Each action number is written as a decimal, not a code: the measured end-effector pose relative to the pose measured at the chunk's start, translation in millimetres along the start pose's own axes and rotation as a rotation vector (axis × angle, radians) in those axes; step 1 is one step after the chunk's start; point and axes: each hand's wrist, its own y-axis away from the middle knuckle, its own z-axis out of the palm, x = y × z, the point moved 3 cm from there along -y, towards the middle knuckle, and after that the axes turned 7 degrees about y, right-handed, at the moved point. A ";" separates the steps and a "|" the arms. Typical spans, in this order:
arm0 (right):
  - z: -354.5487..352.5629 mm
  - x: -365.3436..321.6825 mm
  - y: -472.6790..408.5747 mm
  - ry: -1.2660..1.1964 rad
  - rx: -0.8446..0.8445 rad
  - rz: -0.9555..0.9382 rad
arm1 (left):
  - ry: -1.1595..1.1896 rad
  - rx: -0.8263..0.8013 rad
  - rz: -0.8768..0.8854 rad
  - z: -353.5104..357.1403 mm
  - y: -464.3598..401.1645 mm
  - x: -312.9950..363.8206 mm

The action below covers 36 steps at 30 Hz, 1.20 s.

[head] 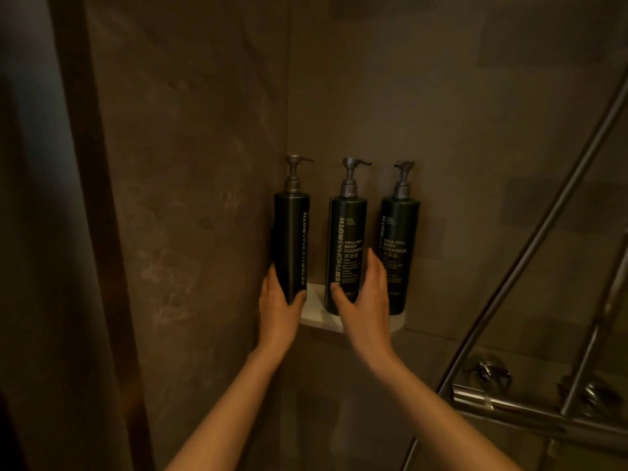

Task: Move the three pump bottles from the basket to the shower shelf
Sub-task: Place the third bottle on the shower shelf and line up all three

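Three dark green pump bottles with grey pumps stand upright in a row on a small white corner shelf (316,317) in the shower. My left hand (278,304) grips the lower part of the left bottle (291,239), close to the side wall. My right hand (365,300) is wrapped around the base of the middle bottle (345,246). The right bottle (399,246) stands free just beyond my right hand, with its label facing me. No basket is in view.
Brown tiled walls meet in the corner behind the shelf. A chrome shower rail (530,253) runs diagonally at the right, above a chrome mixer bar with knobs (509,402). A dark door frame (85,198) stands at the left.
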 end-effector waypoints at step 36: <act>14.7 9.7 -30.6 -0.073 0.076 0.137 | 0.083 0.094 0.057 10.5 -19.1 17.3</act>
